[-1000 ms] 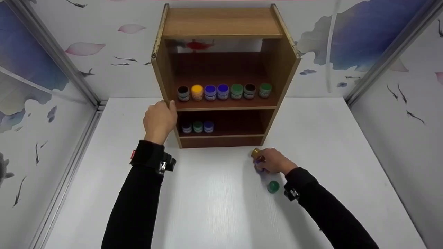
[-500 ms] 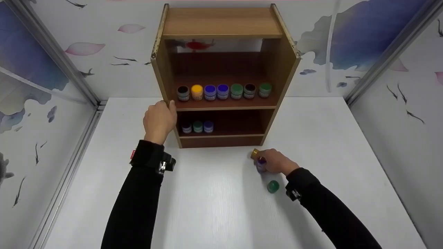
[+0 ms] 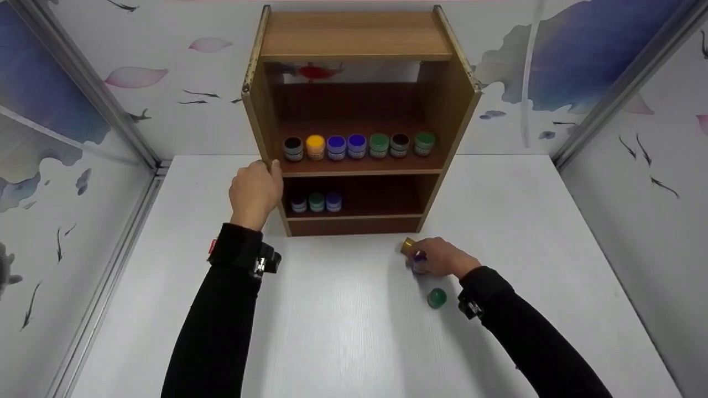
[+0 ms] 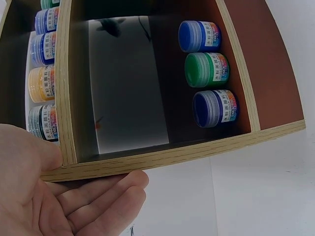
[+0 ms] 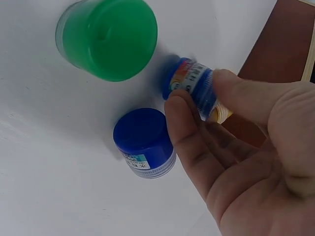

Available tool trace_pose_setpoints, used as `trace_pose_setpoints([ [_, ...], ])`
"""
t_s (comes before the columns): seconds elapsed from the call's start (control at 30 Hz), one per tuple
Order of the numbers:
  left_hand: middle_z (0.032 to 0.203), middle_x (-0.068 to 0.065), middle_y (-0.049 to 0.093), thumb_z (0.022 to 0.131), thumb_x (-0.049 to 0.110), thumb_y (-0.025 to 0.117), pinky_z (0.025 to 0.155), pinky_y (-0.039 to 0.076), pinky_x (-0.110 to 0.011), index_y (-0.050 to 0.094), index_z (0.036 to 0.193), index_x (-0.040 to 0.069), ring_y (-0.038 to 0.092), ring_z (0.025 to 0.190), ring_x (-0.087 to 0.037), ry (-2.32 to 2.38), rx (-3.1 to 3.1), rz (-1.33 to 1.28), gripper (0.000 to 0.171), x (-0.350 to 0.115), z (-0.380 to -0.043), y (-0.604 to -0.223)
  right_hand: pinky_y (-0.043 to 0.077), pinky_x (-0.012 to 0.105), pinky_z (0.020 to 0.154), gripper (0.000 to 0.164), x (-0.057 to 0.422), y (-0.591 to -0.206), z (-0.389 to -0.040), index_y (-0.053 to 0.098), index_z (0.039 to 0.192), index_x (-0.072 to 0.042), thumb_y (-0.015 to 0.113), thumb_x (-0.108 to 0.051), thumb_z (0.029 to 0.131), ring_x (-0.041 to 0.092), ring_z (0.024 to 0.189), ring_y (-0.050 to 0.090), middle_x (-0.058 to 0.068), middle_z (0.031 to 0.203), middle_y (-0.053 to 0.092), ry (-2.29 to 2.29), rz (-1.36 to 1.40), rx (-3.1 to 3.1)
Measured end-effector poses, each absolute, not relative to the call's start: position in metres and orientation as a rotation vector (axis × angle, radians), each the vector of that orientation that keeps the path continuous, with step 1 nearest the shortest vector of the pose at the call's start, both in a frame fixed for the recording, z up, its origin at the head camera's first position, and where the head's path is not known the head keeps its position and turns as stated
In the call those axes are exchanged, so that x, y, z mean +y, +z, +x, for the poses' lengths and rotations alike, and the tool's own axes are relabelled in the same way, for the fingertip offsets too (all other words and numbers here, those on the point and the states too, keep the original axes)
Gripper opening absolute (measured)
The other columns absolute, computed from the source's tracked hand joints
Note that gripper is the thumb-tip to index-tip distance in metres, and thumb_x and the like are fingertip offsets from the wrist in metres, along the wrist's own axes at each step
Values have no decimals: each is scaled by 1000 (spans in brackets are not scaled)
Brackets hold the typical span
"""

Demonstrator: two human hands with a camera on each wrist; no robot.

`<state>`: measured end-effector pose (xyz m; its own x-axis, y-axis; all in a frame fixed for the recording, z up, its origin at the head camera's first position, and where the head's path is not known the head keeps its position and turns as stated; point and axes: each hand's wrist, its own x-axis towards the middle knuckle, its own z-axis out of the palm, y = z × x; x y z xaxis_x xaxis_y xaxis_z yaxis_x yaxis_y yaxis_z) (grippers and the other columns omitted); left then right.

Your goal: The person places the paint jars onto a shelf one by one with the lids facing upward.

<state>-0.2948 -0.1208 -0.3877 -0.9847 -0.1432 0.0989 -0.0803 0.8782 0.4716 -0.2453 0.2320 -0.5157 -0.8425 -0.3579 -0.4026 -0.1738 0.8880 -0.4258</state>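
My left hand (image 3: 255,190) grips the left side panel of a small wooden shelf (image 3: 354,226); in the left wrist view the thumb lies inside the panel's edge (image 4: 187,156) and the fingers outside. On the white table, right of the shelf's foot, my right hand (image 3: 442,257) pinches a blue paint jar (image 5: 189,81) between thumb and fingers. A second blue paint jar (image 5: 144,142) is beside the fingertips. A yellow paint jar (image 3: 407,245) is just beyond the hand, partly hidden. A green paint jar (image 3: 436,298) is nearer the camera.
A row of several paint jars (image 3: 357,146) with black, yellow, blue and green lids lines the middle shelf. Three smaller-looking jars (image 3: 316,203) stand at the left of the lower shelf. Patterned panels (image 3: 636,166) enclose the white table (image 3: 343,331) at the back and sides.
My right hand and wrist have shifted slightly to the right and turned a little, so more of a blue jar shows under the fingers. The left hand has stayed in place.
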Motion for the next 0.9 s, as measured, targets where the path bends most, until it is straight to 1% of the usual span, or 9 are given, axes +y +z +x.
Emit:
trace_pose_setpoints([
  [0.23,108,-28,67,104,37,35,75,54,-52,65,108,-8,66,94,-43,-728,-2924,184,54,-121,-295,-388,50,44,88,19,229,-514,-244,68,112,-10,61,-8,94,22,96,59,11,114,67,-484,-369,2587],
  [0.33,108,-28,68,104,37,35,74,54,-52,66,108,-7,67,93,-43,-732,-2925,184,54,-121,-296,-388,50,40,83,18,229,-514,-244,66,111,-11,58,-8,96,20,90,56,10,112,66,-481,-363,2578],
  [0.43,106,-28,68,104,37,35,73,54,-51,66,107,-7,67,92,-43,-738,-2925,182,54,-121,-296,-388,49,38,81,18,229,-515,-244,65,112,-11,56,-9,97,19,88,55,9,110,66,-474,-355,2571],
  [0.63,106,-28,68,104,37,35,71,55,-50,66,107,-7,68,90,-42,-748,-2931,184,54,-121,-296,-388,49,39,83,22,228,-518,-245,60,120,-12,52,-11,100,19,88,54,9,111,65,-457,-336,2551],
  [0.77,107,-27,68,104,37,35,71,55,-49,66,109,-7,68,91,-41,-755,-2938,191,54,-121,-296,-388,49,40,87,25,226,-517,-245,58,125,-11,51,-13,101,20,92,55,11,114,65,-461,-345,2541],
  [0.9,109,-27,68,104,37,35,73,54,-50,65,111,-6,67,93,-41,-762,-2942,199,53,-121,-296,-387,49,45,94,20,225,-515,-244,61,119,-13,51,-11,100,20,96,56,9,112,66,-464,-398,2536],
])
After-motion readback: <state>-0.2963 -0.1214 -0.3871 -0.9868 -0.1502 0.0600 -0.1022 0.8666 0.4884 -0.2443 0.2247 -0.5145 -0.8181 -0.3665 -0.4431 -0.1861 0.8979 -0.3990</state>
